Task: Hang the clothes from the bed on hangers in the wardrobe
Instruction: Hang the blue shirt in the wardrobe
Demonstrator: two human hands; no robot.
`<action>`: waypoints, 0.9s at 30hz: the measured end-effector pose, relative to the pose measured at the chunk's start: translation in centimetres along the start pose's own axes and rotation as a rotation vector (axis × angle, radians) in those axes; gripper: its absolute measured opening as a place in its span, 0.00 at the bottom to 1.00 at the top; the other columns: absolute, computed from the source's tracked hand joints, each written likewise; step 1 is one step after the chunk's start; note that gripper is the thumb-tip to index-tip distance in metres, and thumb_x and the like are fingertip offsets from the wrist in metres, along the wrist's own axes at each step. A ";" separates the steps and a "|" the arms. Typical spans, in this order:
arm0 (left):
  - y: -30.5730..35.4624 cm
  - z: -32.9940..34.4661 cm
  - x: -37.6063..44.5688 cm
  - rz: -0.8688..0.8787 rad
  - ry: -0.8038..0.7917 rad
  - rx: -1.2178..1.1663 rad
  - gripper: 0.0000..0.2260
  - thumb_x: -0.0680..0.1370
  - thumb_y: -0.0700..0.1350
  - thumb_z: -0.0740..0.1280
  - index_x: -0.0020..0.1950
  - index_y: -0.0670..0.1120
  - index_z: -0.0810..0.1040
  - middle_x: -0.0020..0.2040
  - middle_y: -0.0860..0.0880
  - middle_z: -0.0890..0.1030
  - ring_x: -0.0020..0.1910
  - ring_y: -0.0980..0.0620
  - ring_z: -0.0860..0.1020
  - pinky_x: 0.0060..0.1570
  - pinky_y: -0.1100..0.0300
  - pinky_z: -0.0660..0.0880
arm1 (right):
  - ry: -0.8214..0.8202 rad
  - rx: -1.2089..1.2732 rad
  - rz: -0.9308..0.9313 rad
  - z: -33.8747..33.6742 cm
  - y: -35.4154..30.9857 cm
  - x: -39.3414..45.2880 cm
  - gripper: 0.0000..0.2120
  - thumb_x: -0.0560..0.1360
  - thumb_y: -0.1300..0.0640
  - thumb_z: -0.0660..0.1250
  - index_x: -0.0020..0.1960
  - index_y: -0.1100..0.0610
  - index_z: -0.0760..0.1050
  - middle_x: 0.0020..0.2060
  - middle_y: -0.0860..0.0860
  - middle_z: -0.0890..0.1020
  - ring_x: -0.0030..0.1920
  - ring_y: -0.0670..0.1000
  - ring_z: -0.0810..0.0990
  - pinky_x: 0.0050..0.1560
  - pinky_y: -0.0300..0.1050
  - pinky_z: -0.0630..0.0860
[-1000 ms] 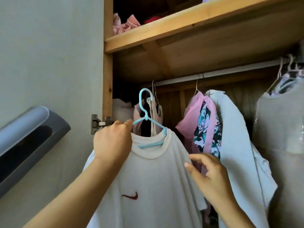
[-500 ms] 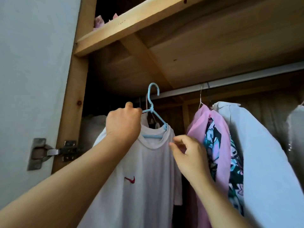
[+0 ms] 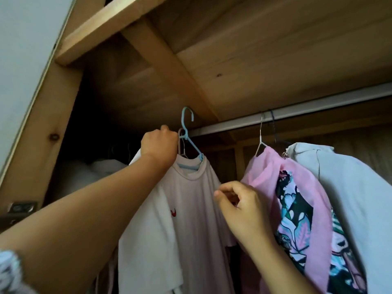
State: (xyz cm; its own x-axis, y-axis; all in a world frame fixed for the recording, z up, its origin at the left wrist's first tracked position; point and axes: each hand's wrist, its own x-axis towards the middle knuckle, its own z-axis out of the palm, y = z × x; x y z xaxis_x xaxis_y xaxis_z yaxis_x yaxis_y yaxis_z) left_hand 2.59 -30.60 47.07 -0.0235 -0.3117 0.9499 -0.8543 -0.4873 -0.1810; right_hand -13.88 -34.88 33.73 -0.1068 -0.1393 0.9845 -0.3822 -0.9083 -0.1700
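1. Head view: left hand [image 3: 159, 145] clenched round the neck of the blue hanger [image 3: 189, 138], holding it up with the hook just in front of the wardrobe rail [image 3: 297, 115], apparently not yet over it.
2. White T-shirt [image 3: 180, 219] draped on that hanger, collar seated over both shoulders, red logo facing out; off the bed and inside the wardrobe, left of the pink garment [image 3: 273, 172].
3. Right hand [image 3: 239, 204] pinching the T-shirt's sleeve edge, fingers curled on the fabric.
4. To finish well: lift the hook clear above the rail, then lower until fully seated; release only once the weight hangs from the rail.
5. Keep the sleeve pinched to stop swinging and to hold a gap from the pink garment.
6. Risk, as a judgement: hook catching the neighbouring pale hanger [image 3: 180, 132] just behind it, or the collar slipping off one shoulder.
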 end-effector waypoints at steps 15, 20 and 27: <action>1.7 5.0 1.8 -0.023 -0.107 -0.051 0.13 0.78 0.37 0.58 0.61 0.43 0.75 0.57 0.42 0.75 0.53 0.42 0.77 0.42 0.54 0.70 | -0.034 -0.004 -0.017 0.5 2.4 0.7 0.12 0.68 0.47 0.64 0.41 0.54 0.81 0.35 0.46 0.82 0.38 0.48 0.79 0.39 0.51 0.78; 2.9 6.3 0.6 0.047 -0.136 -0.013 0.13 0.80 0.39 0.58 0.62 0.45 0.75 0.57 0.44 0.74 0.49 0.44 0.79 0.39 0.54 0.71 | -0.045 -0.010 -0.026 0.4 2.6 0.5 0.10 0.67 0.48 0.65 0.40 0.53 0.80 0.34 0.45 0.81 0.37 0.48 0.79 0.39 0.52 0.78; 1.6 7.0 -2.4 0.105 0.164 -0.141 0.14 0.77 0.48 0.63 0.60 0.45 0.77 0.55 0.43 0.74 0.53 0.43 0.73 0.48 0.51 0.68 | -0.077 -0.022 -0.015 0.3 2.5 0.1 0.10 0.68 0.47 0.65 0.42 0.52 0.80 0.35 0.46 0.82 0.38 0.47 0.79 0.39 0.47 0.78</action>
State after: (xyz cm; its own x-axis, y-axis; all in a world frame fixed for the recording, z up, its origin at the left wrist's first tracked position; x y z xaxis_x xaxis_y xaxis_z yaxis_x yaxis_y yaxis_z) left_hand 4.91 -36.38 42.69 -0.1899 -0.2121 0.9586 -0.9066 -0.3369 -0.2541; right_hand -14.52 -37.28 33.40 -0.0303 -0.1567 0.9872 -0.4032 -0.9018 -0.1555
